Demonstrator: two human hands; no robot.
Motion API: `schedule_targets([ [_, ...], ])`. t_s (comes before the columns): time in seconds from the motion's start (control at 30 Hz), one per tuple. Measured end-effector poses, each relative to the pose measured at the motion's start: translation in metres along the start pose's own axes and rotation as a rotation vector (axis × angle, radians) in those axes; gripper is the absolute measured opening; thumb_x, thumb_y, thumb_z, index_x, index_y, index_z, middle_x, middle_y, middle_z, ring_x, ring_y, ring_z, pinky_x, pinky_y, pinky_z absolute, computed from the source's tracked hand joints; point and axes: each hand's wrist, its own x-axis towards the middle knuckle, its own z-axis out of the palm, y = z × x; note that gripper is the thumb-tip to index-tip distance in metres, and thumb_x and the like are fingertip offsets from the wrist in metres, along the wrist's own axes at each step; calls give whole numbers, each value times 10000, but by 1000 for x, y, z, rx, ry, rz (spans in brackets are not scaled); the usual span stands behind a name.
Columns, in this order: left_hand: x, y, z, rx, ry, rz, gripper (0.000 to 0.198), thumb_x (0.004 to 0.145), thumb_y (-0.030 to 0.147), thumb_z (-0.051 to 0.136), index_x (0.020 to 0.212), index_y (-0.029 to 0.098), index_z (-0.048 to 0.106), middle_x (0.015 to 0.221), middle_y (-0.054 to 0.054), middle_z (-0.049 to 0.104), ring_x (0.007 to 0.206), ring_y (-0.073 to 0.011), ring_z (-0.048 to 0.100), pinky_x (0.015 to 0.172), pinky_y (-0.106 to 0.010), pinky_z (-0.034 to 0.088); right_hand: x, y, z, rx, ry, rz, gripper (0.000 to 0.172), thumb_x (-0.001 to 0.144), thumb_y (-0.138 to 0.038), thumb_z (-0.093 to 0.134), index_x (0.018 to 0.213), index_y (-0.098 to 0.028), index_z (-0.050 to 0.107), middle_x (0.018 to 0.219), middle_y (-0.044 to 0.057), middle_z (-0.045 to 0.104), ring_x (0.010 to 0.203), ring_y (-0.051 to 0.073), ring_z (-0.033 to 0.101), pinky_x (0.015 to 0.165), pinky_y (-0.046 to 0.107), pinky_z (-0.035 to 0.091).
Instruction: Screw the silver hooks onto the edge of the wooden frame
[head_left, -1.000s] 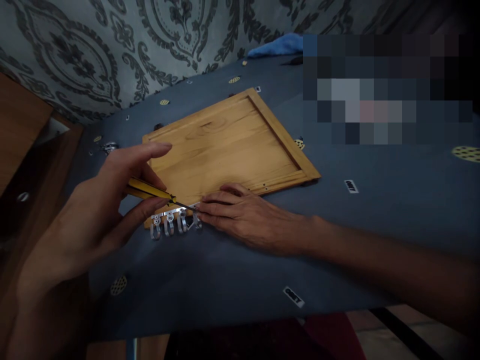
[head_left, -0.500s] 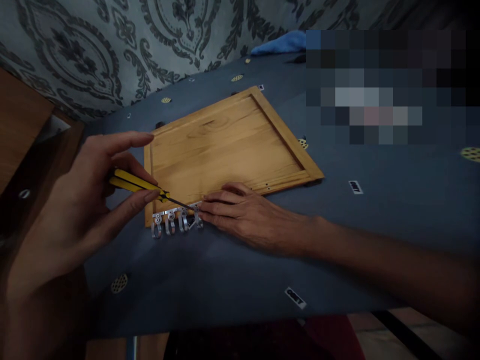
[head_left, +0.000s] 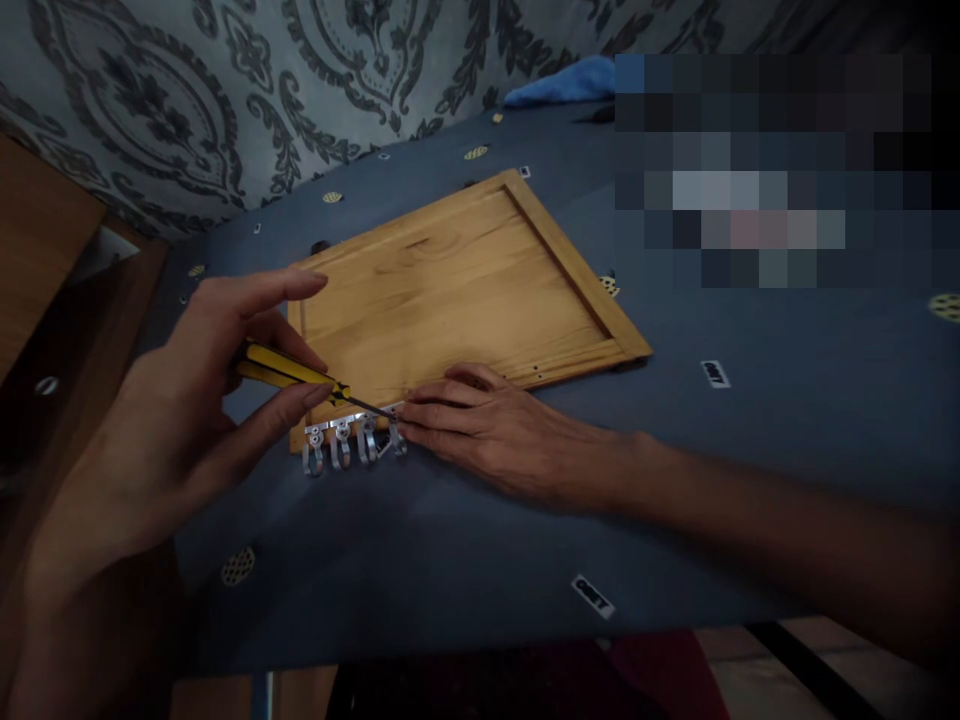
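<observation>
My left hand (head_left: 202, 420) is closed around a yellow-and-black screwdriver (head_left: 289, 372), its index finger raised clear of the handle. The thin shaft slants down to the right, and its tip meets a metal hook rail (head_left: 342, 426) near my right fingertips. Several silver hooks hang from this rail along the near edge of a framed wooden panel (head_left: 442, 270). My right hand (head_left: 502, 430) lies palm down, fingers stretched flat over the rail's right part and the panel's edge. Its thumb and the covered stretch of rail are hidden.
A dark blue patterned cloth (head_left: 420, 580) covers the table beneath the panel. Patterned wallpaper (head_left: 360, 60) rises behind, with a blue cloth (head_left: 562, 82) at the table's back. Brown wooden furniture (head_left: 45, 210) stands at left. The upper right is pixelated.
My left hand and the screwdriver handle have shifted slightly right and down. The tip stays at the rail, and my right hand keeps its place.
</observation>
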Motion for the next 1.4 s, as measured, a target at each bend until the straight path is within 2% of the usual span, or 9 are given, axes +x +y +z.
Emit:
schedule_targets([
  [0.33,0,7,0,88,-64,75,564,916,207,673,1443,316,503,1047,8,662,892,-138,676,756,-230,579,0,-1,-2,-37,-10,13,373,1060,-156,413,1395,-136,576,1425,100,628,1339,238,524,1095,471,391],
  [0.4,3,8,0,84,-78,131,526,925,263,673,1428,289,522,991,5,692,828,-143,691,691,-224,587,0,-1,-2,-35,-9,9,368,1059,-160,421,1390,-128,578,1418,105,633,1336,242,526,1090,472,396],
  [0.53,8,7,3,93,-16,209,519,883,391,734,1354,222,595,899,-1,709,717,-146,694,576,-219,555,0,0,-1,-38,5,4,369,1058,-157,422,1393,-125,574,1413,114,635,1337,243,525,1085,472,398],
  [0.63,8,6,11,46,51,179,530,861,311,759,1356,223,592,914,-2,711,751,-159,704,624,-249,570,0,0,0,-39,9,5,372,1060,-160,417,1395,-128,574,1411,112,637,1332,241,529,1086,468,396],
  [0.73,6,11,26,-122,151,70,505,866,228,738,1347,259,588,936,-8,701,830,-186,706,695,-292,573,1,-1,-1,-36,11,-2,371,1066,-165,402,1385,-110,582,1406,108,640,1323,248,532,1079,459,401],
  [0.87,7,29,50,-505,316,-124,306,927,229,664,1226,288,633,903,-24,658,846,-216,649,766,-377,535,2,-1,-1,-52,19,-2,369,1066,-163,401,1382,-118,586,1391,105,650,1304,245,543,1076,460,403],
  [1.03,12,49,65,-994,412,-213,169,949,343,653,1095,259,663,684,23,506,622,-150,447,600,-307,438,1,0,1,-46,26,-7,358,1063,-171,420,1378,-135,586,1380,100,657,1301,235,544,1091,462,393],
  [1.17,19,51,69,-1094,447,-232,362,906,546,674,986,193,678,523,71,401,452,-98,306,451,-252,304,0,0,1,-51,35,-19,361,1070,-183,409,1380,-109,579,1387,110,649,1296,247,540,1082,462,397],
  [1.4,28,39,69,-1215,359,-141,252,944,383,660,888,142,709,427,105,302,348,-42,155,367,-195,208,2,-1,1,-70,56,-18,348,1076,-172,396,1350,-111,602,1355,99,670,1264,242,561,1057,446,414],
])
